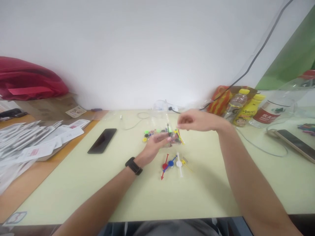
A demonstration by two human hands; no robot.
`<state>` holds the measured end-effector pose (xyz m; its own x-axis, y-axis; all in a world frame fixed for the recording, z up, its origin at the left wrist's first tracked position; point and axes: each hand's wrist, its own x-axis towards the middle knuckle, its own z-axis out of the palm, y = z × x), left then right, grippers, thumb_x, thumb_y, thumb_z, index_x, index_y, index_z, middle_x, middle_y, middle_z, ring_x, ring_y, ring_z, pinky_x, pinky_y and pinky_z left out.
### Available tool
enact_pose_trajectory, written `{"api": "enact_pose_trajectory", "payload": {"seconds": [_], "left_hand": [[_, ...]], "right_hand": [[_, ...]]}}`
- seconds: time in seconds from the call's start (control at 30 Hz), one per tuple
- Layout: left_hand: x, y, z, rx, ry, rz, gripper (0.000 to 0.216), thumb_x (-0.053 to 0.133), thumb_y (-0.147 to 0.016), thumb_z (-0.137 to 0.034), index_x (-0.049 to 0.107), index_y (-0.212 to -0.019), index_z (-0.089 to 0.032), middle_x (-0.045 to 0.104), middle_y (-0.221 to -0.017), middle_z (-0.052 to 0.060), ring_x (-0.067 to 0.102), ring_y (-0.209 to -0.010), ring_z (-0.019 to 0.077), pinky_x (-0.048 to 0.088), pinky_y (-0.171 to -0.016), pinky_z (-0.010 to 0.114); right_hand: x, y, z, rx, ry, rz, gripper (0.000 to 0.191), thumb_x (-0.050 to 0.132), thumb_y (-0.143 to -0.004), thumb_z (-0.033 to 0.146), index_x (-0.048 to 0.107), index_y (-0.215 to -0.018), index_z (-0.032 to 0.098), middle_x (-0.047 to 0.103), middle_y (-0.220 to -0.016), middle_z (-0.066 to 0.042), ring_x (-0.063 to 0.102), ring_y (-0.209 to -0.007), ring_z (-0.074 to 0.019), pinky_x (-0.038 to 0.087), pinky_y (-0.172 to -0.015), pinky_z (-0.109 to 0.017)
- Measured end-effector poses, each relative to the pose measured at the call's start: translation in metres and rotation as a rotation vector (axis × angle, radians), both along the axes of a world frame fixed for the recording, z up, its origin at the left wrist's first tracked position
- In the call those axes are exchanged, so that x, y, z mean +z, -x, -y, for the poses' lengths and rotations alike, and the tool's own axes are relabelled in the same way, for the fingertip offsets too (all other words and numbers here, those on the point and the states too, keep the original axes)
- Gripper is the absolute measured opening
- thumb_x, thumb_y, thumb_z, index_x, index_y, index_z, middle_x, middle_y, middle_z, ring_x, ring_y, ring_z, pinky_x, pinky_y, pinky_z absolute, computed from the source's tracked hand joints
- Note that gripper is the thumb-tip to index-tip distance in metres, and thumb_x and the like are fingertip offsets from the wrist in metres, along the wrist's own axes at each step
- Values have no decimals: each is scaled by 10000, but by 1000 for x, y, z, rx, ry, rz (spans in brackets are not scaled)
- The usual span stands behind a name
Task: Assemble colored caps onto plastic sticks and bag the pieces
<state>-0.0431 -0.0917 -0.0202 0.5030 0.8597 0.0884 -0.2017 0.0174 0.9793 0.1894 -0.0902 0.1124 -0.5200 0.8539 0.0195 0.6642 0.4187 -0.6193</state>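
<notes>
My left hand [157,146], with a black watch [134,166] on its wrist, is closed at the middle of the table. A thin dark upright piece [168,128] shows at its fingertips, too small to name. Raised to the right of it, my right hand [194,120] has its fingers pinched together; what they hold, if anything, is hidden. Small coloured pieces [145,135] lie behind and beside my left hand. Nearer to me are arrow-shaped plastic spinners: one red [165,166], one blue [170,163], one white [179,163] and one yellow [183,162].
A black phone [102,141] lies left on the pale table [98,193]. Papers [36,141] and a cardboard box [49,106] under a red bag [29,78] stand farther left. Bottles [249,109], a cable [261,152] and another phone [296,144] are at right.
</notes>
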Motion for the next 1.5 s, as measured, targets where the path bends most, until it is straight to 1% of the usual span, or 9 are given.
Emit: {"api": "enact_pose_trajectory", "payload": {"seconds": [0.17,0.57,0.67,0.8,0.93,1.03,1.17,1.33,1.5], "left_hand": [[3,1,-4,72,54,100,382,804,-867,-426,728,-1136,-166,729,-1251,149,720,-1109,299,579,-957,430],[6,-1,-1,142,48,40,451,832,-824,-438,718,-1167,-167,723,-1241,133,747,-1005,269,610,-677,282],[3,1,-3,102,10,-12,505,823,-829,-455,707,-1222,-159,725,-1236,146,749,-979,271,592,-607,260],[1,4,-4,-12,-4,-66,554,828,-831,-428,663,-1281,-149,725,-1221,174,754,-924,259,539,-529,224],[4,7,-2,-169,26,-98,673,920,-731,-283,604,-1322,-211,719,-1247,161,753,-995,278,556,-611,234],[7,9,-2,-195,44,-95,703,947,-679,-209,603,-1292,-228,719,-1256,146,734,-1078,295,587,-753,296],[8,10,-4,-146,33,-136,654,947,-672,-206,648,-1253,-210,722,-1242,147,745,-1038,295,583,-821,352],[3,6,-7,14,86,30,666,937,-682,-161,638,-1276,-193,759,-1144,107,750,-989,240,545,-939,374],[-4,2,-5,0,234,219,414,889,-757,-147,653,-1095,-181,744,-1225,119,724,-1078,205,500,-987,327]], "right_hand": [[-11,0,-12,158,224,138,309,732,-819,477,779,-911,187,767,-791,-54,687,-780,-201,494,-671,-265],[-14,2,-16,218,246,148,218,689,-852,367,755,-910,167,749,-776,-46,659,-727,-170,484,-652,-252],[-13,-2,-16,170,149,68,288,687,-876,433,749,-989,175,757,-839,-49,678,-795,-175,497,-692,-257],[-14,0,-17,-17,28,-226,366,637,-933,514,697,-1100,194,754,-932,-77,677,-785,-174,535,-727,-296],[-19,4,-20,-102,-17,-417,369,643,-949,471,613,-1251,260,731,-978,-61,686,-780,-177,568,-750,-331],[-18,2,-19,-43,-8,-365,262,689,-913,430,685,-1090,238,726,-984,-55,688,-793,-176,560,-741,-323],[-13,-5,-17,-35,-19,-336,192,739,-857,380,711,-892,193,731,-893,-56,671,-804,-180,534,-729,-315],[-8,-3,-15,-91,-152,-497,207,753,-844,377,729,-905,181,728,-840,-54,676,-784,-184,543,-734,-330],[-2,11,-9,-124,-332,-607,210,746,-854,382,734,-904,179,727,-833,-52,676,-780,-183,565,-747,-336]]}}
